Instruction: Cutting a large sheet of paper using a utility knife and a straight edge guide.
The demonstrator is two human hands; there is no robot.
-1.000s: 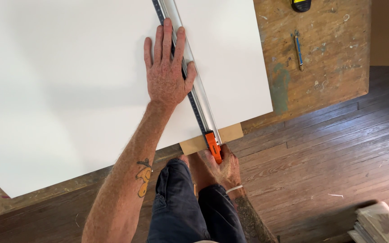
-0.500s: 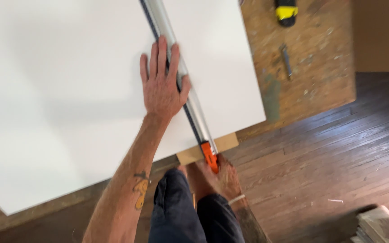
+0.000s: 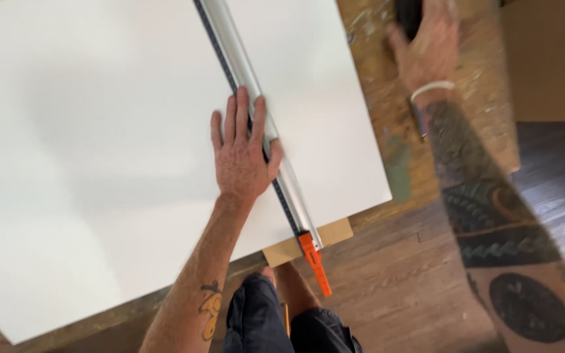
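The left hand [image 3: 242, 157] lies flat with its fingers spread wide, palm down on the big white board [image 3: 99, 150], its thumb and forefinger side pressed against the long metal straightedge [image 3: 256, 104]. It grips nothing; it only bears down on board and rule.

That straightedge runs from about 11 o'clock at the top edge of the view down to 5 o'clock, where it ends at an orange clamp handle [image 3: 315, 263] that sticks out past the board's near edge. Under that end a small tan cardboard scrap [image 3: 308, 240] shows just beside the clamp.

The white board covers most of the worn wooden counter [image 3: 374, 39], which is bare only at 1 to 3 o'clock.

At 1 o'clock from the left hand, well apart from it, the right hand [image 3: 429, 46] rests over a dark object [image 3: 408, 14] on the counter; motion blur hides whether the fingers are closed on it, so I cannot tell its grip. A pale band sits on that wrist. A slim dark tool [image 3: 418, 121] lies on the counter just below the wrist.

Dark wooden floor [image 3: 400, 294] fills 4 to 6 o'clock.
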